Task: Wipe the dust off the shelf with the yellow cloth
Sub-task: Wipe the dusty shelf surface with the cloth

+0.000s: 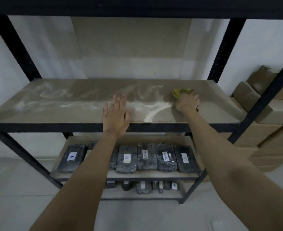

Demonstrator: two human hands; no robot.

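The brown shelf board [57, 114] in a black metal rack carries streaks of white dust [147, 107] across its middle and left. My right hand [187, 102] grips the yellow cloth [179, 92] on the right part of the board, and only the cloth's far edge shows past my fingers. The board to the right of the cloth looks free of dust. My left hand [115, 114] lies flat on the board near its front edge, fingers straight and spread, holding nothing.
Black uprights [224, 50] frame the shelf on both sides. A lower shelf [154, 175] holds several wrapped dark packs with white labels [127, 159]. Cardboard boxes [260, 130] are stacked to the right of the rack. A white wall stands behind.
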